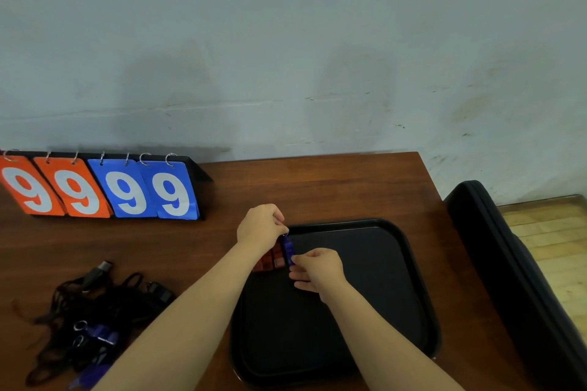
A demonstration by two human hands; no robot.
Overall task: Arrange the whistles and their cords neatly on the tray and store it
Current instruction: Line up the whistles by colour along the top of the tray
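Most work left, we judge. Tangle of black cords [79, 305] with loose whistles [104, 335] heaped on table [38, 247], far left. Our left hand [259, 227] pinches top of blue whistle [288, 249], set beside red whistles [270, 260], perhaps three, in row; right hand [317, 270] pinches its near end. Tray [413, 295] holds them in far-left corner, otherwise bare, not yet stored.
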